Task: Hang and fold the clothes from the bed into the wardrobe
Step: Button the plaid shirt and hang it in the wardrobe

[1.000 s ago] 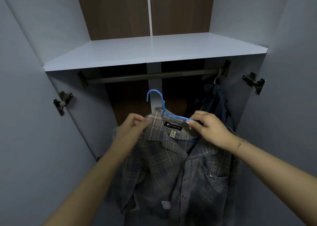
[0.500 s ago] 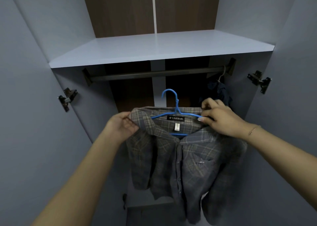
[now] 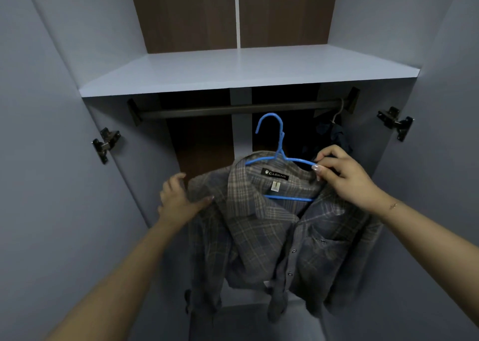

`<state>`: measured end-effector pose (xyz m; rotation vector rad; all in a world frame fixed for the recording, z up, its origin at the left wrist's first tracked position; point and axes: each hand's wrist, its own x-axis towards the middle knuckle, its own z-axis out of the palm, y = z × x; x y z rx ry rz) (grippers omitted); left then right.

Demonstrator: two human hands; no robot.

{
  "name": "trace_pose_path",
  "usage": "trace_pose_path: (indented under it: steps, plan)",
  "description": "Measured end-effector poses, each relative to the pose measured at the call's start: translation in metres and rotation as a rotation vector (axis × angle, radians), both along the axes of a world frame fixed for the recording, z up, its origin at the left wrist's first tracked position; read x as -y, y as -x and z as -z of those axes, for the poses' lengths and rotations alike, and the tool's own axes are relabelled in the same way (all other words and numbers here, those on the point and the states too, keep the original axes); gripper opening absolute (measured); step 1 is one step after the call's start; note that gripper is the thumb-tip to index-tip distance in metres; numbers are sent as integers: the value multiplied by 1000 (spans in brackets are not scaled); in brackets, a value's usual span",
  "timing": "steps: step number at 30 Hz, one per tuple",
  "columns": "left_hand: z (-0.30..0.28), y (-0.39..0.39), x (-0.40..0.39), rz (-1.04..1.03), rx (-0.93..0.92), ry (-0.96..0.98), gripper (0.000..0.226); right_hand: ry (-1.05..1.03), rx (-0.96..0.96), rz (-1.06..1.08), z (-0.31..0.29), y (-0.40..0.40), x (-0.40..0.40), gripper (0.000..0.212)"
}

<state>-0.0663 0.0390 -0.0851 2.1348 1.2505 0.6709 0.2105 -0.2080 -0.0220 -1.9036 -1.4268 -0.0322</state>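
Two hands are engaged: the blue hanger (image 3: pixel 281 159) bearing the plaid shirt (image 3: pixel 272 237) is pinched by the right hand (image 3: pixel 344 177) at three o'clock, while the shirt's nine-o'clock shoulder is touched by the left hand (image 3: pixel 176 198), fingers loosely spread, below the rail (image 3: pixel 233 109).

We have one head-worn view, close in, facing forward into the wardrobe (image 3: pixel 39 159), its rail (image 3: pixel 233 109) slightly above centre.

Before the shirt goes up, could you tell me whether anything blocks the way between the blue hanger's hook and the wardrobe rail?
Nothing visible does. The blue hanger sits just below the rail, with bare rail above it; the dark garment hangs further right.
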Motion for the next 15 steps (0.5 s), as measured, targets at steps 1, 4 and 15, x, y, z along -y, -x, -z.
trace_pose_path:
  steps: [1,4,15]
  plan:
    - [9,1,4,5,97,118,94,-25,-33,2,0,1,0,23]
    - [37,-4,10,108,211,331,61,-65,-121,-21,0,7,2,28]
    - [-8,33,-111,78,-195,85,35,173,-79,-45,0,7,29,28]
